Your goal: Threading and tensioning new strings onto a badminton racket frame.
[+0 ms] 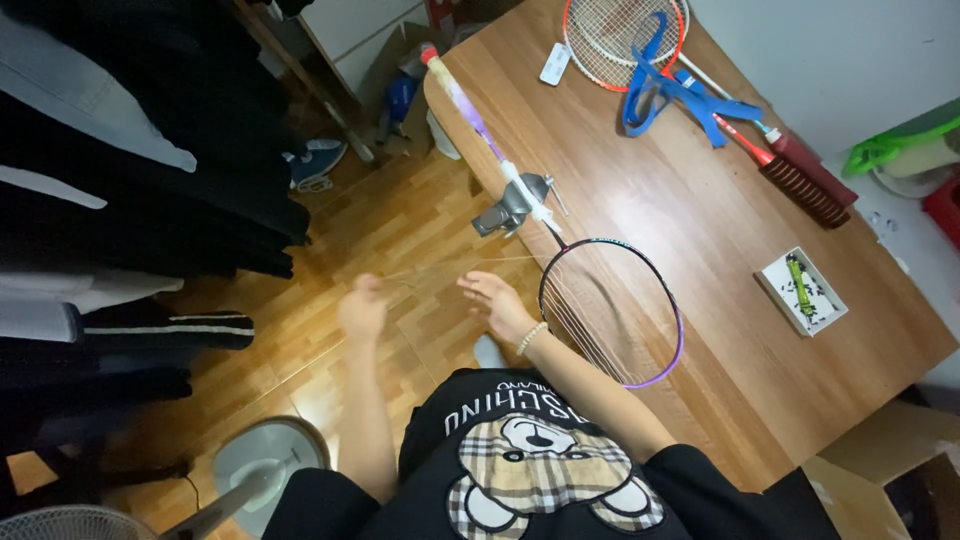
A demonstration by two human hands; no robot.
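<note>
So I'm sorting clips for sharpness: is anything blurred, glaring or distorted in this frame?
Head view: left hand and right hand are slightly motion-blurred, the string between them faint; soft glare streaks the wooden table; the wide lens bends the table edges; the hanging clothes at left sit in deep shadow.

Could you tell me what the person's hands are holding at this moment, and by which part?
The left hand grips the thin racket string near its free end, pulled taut from the purple racket. The right hand is open beside the string; contact cannot be told.
</note>
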